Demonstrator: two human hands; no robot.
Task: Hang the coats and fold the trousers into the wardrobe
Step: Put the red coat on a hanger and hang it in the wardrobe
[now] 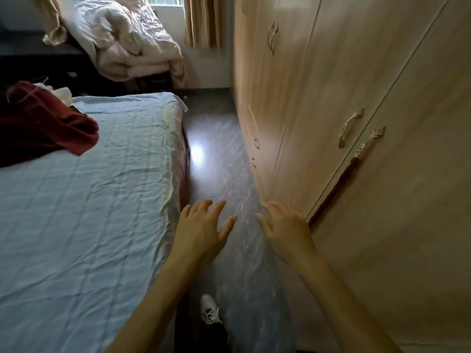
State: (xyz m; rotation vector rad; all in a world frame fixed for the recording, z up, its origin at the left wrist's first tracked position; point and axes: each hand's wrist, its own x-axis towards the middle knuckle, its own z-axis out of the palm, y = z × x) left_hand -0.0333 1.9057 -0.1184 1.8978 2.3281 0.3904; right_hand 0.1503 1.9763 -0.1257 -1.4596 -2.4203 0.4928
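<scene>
A dark red garment (pixel 43 123) lies crumpled at the left edge of the bed (pixel 84 200), which has a pale blue sheet. The light wooden wardrobe (pixel 344 110) fills the right side, its doors nearly shut, with a strip of dark red cloth (pixel 334 192) showing in the gap between two doors. My left hand (pixel 201 230) hovers over the floor by the bed's corner, fingers spread, holding nothing. My right hand (pixel 285 228) is held out beside the wardrobe's lower edge, fingers apart and empty.
A narrow aisle of glossy grey floor (pixel 224 154) runs between bed and wardrobe. A heap of pale quilt (pixel 122 39) sits on dark furniture by the window, with curtains (pixel 201 21) behind. Brass handles (pixel 350 127) stick out from the doors. My white shoe (pixel 210 310) is below.
</scene>
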